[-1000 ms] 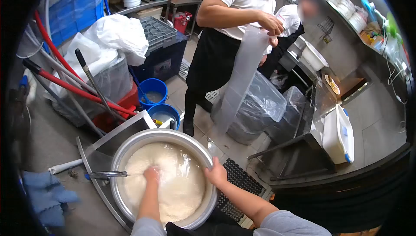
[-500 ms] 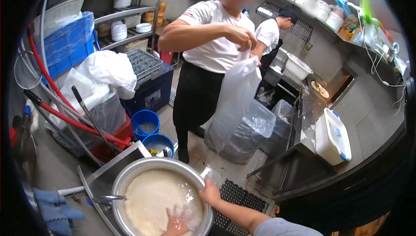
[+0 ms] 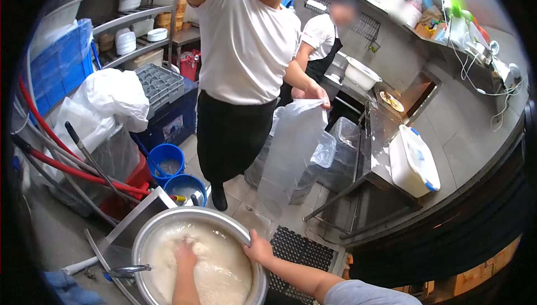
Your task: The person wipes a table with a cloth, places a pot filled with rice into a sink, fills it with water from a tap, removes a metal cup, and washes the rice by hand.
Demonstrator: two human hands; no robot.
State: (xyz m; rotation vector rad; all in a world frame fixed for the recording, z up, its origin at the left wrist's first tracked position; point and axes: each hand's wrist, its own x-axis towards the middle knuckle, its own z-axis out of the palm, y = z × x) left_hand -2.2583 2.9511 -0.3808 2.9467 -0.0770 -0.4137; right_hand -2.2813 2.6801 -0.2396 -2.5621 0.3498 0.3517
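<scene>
A large round metal pot (image 3: 146,232) in front of me holds cloudy, whitish liquid (image 3: 224,271) with a pale, lumpy mass partly showing near its far side. My left hand (image 3: 185,253) is dipped into this liquid, its fingers mostly under the surface and blurred. At the pot's right side, my right hand (image 3: 258,248) grips the rim. A metal handle (image 3: 130,270) sticks out from the pot's left side.
A person in a white shirt (image 3: 243,42) stands ahead, holding a translucent plastic bag (image 3: 293,148). Another person (image 3: 321,42) is behind. Blue buckets (image 3: 187,184) and a red hose (image 3: 84,165) lie left; a black mat (image 3: 299,263) and white tub (image 3: 414,162) are right.
My left hand has moved away from me and leftward through the liquid, stirring it up. My right hand stays on the rim. The nearer person has stepped closer and raised one arm.
</scene>
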